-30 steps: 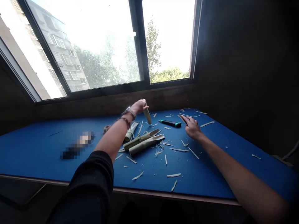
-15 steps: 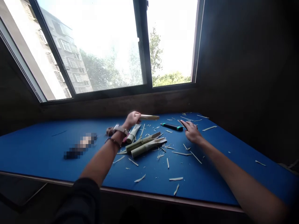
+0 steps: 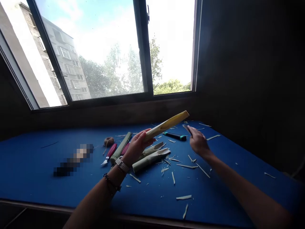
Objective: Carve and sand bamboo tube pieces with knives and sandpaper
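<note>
My left hand (image 3: 140, 143) is closed around a bamboo piece (image 3: 166, 125), its scooped-out, pale yellow end pointing up and to the right. My right hand (image 3: 199, 140) pinches a thin, flat, dark piece (image 3: 187, 129) whose kind I cannot make out; it is apart from the bamboo. Below my left hand lie more cut bamboo pieces, one in front (image 3: 151, 160) with a scooped end. A green and black utility knife (image 3: 175, 136) rests on the blue table between my hands.
Left of my left hand lie a bamboo length (image 3: 121, 148), a red-handled carving knife (image 3: 110, 153) and a ball of twine (image 3: 109, 141). A blurred-out patch (image 3: 73, 159) is farther left. Bamboo shavings (image 3: 184, 197) litter the blue table (image 3: 214, 194). A window (image 3: 95, 57) stands behind.
My left hand has lifted the bamboo piece nearer and tipped its scooped end up to the right. The knife, twine and bamboo length on the left now show. My right hand has barely moved.
</note>
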A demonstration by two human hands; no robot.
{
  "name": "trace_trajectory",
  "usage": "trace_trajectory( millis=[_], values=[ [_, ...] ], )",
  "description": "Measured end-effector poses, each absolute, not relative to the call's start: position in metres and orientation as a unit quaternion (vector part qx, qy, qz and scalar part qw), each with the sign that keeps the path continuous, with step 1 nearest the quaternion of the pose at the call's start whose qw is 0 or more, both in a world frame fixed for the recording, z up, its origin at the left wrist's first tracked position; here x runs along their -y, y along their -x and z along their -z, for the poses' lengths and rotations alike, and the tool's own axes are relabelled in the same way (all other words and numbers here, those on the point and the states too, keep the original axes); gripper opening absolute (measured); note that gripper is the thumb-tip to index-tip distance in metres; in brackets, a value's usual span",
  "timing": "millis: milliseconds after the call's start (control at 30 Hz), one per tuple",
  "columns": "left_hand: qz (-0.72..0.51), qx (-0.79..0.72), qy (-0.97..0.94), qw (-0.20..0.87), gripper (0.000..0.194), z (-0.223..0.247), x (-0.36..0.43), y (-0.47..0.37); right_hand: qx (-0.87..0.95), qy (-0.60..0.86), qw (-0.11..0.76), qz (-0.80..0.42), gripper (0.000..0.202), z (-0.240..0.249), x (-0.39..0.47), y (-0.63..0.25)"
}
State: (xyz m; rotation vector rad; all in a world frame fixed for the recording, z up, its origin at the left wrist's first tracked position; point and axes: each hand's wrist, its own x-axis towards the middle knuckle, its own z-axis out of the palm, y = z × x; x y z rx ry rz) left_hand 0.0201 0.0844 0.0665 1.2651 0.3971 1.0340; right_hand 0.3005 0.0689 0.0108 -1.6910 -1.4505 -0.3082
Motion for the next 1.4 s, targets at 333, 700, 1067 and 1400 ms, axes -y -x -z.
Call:
trace_trajectory(
  millis=[333,700,1067,1400],
  values=[
    [-0.443,-0.207,-0.563,0.666,0.034,-0.059,-0.085,-0.019,0.688,0.491,0.398,0.356,0.055,-0.046,-0.027,-0.266],
    [-0.455,-0.22,-0.724,0.468,0.039,-0.07,-0.069,-0.02,0.691,0.536,0.304,0.378,0.05,-0.042,-0.029,-0.26],
    [-0.468,-0.213,-0.788,0.338,0.037,-0.059,-0.076,-0.027,0.718,0.513,0.451,0.134,0.048,-0.04,-0.034,-0.251],
    [-0.471,-0.222,-0.735,0.435,0.036,-0.065,-0.077,-0.011,0.752,0.541,0.278,0.253,0.056,-0.04,-0.037,-0.28]
  ],
)
